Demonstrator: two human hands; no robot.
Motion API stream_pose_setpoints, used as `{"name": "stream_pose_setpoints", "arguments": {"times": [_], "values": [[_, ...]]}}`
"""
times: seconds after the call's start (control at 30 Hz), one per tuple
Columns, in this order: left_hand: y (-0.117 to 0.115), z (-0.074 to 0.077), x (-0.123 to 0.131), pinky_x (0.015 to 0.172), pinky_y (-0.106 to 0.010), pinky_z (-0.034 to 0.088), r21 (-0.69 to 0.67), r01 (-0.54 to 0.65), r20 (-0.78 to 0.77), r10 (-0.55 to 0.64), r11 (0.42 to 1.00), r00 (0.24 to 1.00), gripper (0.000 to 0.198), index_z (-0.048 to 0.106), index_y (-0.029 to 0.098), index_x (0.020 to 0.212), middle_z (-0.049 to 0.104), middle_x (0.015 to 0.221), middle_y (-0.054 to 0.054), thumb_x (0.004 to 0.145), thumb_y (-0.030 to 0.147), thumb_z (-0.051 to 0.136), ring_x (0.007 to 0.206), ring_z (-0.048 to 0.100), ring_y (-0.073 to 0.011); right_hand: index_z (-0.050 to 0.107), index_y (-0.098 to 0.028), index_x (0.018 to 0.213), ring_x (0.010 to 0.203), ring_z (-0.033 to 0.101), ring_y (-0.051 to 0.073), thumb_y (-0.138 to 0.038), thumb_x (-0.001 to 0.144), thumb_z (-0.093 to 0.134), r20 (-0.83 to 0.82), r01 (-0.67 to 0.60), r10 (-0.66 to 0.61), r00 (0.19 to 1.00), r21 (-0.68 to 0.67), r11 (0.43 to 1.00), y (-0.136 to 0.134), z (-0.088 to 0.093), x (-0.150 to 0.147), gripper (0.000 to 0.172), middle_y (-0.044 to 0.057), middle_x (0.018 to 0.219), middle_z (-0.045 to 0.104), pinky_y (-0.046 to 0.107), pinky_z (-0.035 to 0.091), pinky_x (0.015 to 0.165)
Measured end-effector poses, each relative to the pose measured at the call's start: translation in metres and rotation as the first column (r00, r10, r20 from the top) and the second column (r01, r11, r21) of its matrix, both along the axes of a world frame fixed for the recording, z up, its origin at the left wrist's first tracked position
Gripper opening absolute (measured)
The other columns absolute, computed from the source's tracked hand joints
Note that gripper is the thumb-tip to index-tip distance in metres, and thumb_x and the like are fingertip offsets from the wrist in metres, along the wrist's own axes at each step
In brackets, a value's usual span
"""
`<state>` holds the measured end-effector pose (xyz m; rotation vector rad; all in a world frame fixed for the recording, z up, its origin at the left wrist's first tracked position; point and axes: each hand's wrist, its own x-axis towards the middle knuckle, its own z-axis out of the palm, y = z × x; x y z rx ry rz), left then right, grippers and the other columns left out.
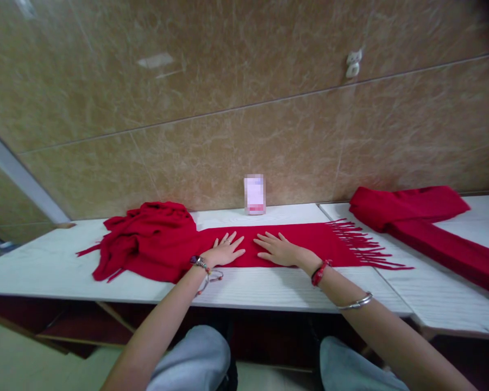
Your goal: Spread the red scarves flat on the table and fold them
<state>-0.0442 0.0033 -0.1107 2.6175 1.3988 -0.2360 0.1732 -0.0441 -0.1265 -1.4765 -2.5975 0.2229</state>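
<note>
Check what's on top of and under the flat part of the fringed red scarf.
On the scarf: left hand and right hand, palms down. White tabletop shows along its near and far edges; anything directly beneath the cloth is covered.

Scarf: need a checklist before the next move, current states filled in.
1. Left hand flat on the scarf: ok.
2. Right hand flat on it: ok.
3. Scarf flat along its length: not ok; smooth around the hands, bunched into a heap on the left.
4. Fringe spread out: ok, right end.
5. Pixelated item clear of the scarf: ok, upright by the wall.
6. Underside free of creases: cannot tell, hidden.
</note>
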Motion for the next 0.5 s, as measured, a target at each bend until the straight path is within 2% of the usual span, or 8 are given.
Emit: {"name": "stream_pose_setpoints", "arguments": {"times": [0.13, 0.3, 0.4, 0.5], "values": [[0.001, -0.002, 0.007, 0.098, -0.059, 0.009, 0.128, -0.071, 0.064, 0.063, 0.989, 0.996, 0.055, 0.013, 0.028, 0.138, 0.000, 0.146, -0.007, 0.088, 0.052, 0.016, 0.131, -0.003, -0.0306, 0.021, -0.021, 0.138, 0.131, 0.010, 0.029, -0.058, 0.085, 0.019, -0.026, 0.084, -0.083, 0.996, 0.032, 0.996, -0.001, 0.003, -0.015, 0.064, 0.008, 0.144, 0.018, 0.059, 0.012, 0.100], [0.002, -0.010, 0.011, 0.095, -0.063, 0.012, 0.079, -0.124, 0.037, 0.121, 0.989, 0.992, 0.057, 0.013, 0.030, 0.138, 0.003, 0.146, -0.007, 0.087, 0.054, 0.016, 0.130, 0.002, -0.0363, 0.023, -0.016, 0.137, 0.130, 0.013, 0.030, -0.060, 0.083, 0.019, 0.014, 0.097, -0.097, 0.995, 0.000, 0.995, -0.005, -0.002, -0.024, 0.070, 0.010, 0.143, 0.019, 0.058, 0.012, 0.100], [0.002, -0.014, 0.007, 0.095, -0.062, 0.012, 0.122, -0.106, 0.060, 0.100, 0.987, 0.993, 0.056, 0.015, 0.030, 0.138, 0.007, 0.146, -0.007, 0.087, 0.054, 0.017, 0.130, 0.004, -0.0360, 0.023, -0.017, 0.137, 0.130, 0.016, 0.029, -0.060, 0.084, 0.019, 0.030, 0.099, -0.100, 0.995, 0.030, 0.995, -0.010, -0.005, -0.012, 0.068, 0.009, 0.143, 0.020, 0.056, 0.014, 0.101], [0.003, -0.015, 0.003, 0.097, -0.060, 0.011, 0.135, -0.102, 0.073, 0.092, 0.986, 0.993, 0.057, 0.015, 0.031, 0.138, 0.009, 0.146, -0.006, 0.086, 0.055, 0.017, 0.130, 0.005, -0.0356, 0.024, -0.020, 0.137, 0.130, 0.016, 0.029, -0.058, 0.085, 0.020, 0.072, 0.132, -0.138, 0.988, 0.078, 0.988, -0.014, -0.009, 0.014, 0.064, 0.009, 0.143, 0.021, 0.055, 0.018, 0.100]]}}
